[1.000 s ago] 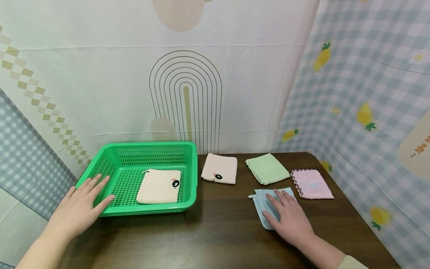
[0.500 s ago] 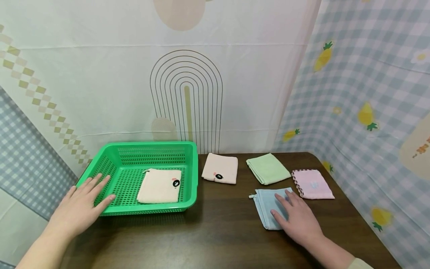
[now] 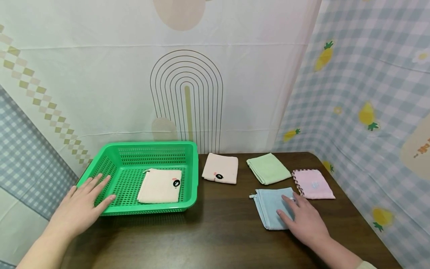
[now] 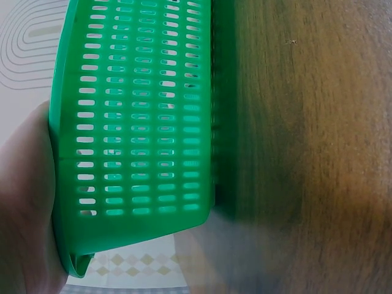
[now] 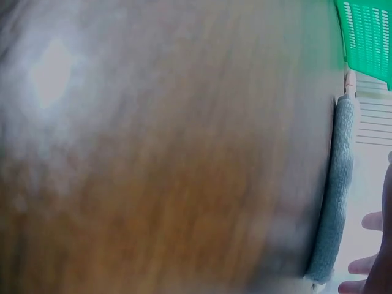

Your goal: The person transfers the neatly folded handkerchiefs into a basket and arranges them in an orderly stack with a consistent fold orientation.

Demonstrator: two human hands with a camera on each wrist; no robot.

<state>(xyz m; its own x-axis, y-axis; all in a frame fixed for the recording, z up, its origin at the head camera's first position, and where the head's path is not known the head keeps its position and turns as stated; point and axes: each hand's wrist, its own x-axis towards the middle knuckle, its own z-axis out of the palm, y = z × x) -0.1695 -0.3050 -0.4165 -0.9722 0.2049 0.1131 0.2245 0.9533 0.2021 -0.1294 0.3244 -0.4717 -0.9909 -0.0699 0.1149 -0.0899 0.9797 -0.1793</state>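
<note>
A green plastic basket [image 3: 193,186] stands on the left of the table, a folded cream towel [image 3: 158,186] with a dark round patch lying inside it. My left hand [image 3: 78,209] rests on the basket's near left corner, fingers spread and straight; the left wrist view shows the hand against the rim [image 4: 56,122]. On the right, a folded light blue towel [image 3: 270,209] lies flat on the table. My right hand [image 3: 307,220] is over its right edge with relaxed fingers, holding nothing. In the right wrist view, its fingers [image 5: 362,264] are apart from the blue towel [image 5: 338,190].
Behind the blue towel lie a folded cream towel [image 3: 220,168], a folded green towel [image 3: 268,168] and a folded pink towel [image 3: 313,184] with a checked edge. The brown table [image 3: 201,239] ends at patterned cloth hangings [image 3: 255,93] at the back and right.
My right hand has slid to the right across the blue towel, uncovering more of it. The left hand, basket and towels have stayed in place.
</note>
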